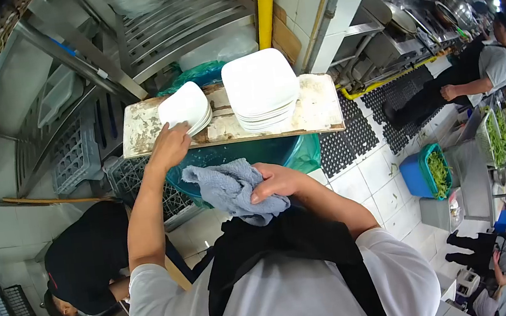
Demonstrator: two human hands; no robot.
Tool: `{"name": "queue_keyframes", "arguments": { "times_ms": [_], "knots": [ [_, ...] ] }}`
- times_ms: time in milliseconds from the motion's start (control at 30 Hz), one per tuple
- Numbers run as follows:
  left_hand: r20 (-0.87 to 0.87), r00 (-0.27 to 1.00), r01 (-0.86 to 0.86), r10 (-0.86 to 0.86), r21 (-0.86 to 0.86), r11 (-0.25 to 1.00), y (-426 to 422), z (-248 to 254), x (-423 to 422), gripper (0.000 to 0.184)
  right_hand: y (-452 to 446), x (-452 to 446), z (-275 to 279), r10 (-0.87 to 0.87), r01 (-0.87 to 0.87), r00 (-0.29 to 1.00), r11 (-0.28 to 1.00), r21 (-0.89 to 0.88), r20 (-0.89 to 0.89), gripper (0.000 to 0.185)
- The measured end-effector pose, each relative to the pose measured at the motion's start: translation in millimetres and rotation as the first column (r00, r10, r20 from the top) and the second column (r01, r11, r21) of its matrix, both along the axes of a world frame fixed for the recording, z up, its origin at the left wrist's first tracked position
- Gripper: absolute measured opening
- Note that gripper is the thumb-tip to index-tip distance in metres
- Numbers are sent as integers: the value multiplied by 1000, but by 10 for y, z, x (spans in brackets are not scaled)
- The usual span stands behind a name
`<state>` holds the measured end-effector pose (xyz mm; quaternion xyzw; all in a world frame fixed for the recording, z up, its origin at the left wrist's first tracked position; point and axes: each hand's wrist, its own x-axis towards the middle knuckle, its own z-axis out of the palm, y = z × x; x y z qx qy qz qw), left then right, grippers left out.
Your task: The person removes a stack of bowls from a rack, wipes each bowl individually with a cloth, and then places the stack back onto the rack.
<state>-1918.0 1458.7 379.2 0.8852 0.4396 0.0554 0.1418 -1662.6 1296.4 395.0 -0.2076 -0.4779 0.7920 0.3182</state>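
Observation:
My left hand (pixel 171 146) is at the near edge of a short stack of small white square plates (pixel 183 106), its fingers bent against the edge of the stack. In my right hand (pixel 278 181) is a bunched grey-blue cloth (pixel 231 189), gripped between thumb and fingers in front of my apron. Right of the small stack rises a taller stack of larger white square plates (pixel 261 84). Both stacks rest on a worn, white-stained wooden board (pixel 321 104).
Below the board stands a large tub (pixel 246 152) with a green bag. A slatted metal rack (pixel 187 30) is behind. At left a person in black (pixel 88 257) bends down. Right are a blue bin of greens (pixel 419 175) and a standing person (pixel 446 84).

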Motion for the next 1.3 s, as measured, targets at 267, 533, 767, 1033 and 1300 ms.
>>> {"name": "queue_keyframes", "arguments": {
  "times_ms": [267,533,767,1033,1300],
  "knots": [
    [-349,935,-47,60,44,998,18,175,174,31,-184,194,-49,0,0,1000,999,32,6,70],
    [-27,999,24,-22,56,998,123,-26,124,38,-209,99,239,-129,131,991,983,131,-28,57],
    [368,928,-163,61,253,954,-544,255,321,27,-261,-45,296,-593,407,791,694,594,150,53],
    [880,471,97,58,-117,988,-1403,851,472,28,131,-515,623,-724,537,690,501,679,-11,74],
    [978,197,329,69,-132,935,-1666,1308,191,25,718,-361,948,-418,437,745,895,-94,-519,53]
  ]
}}
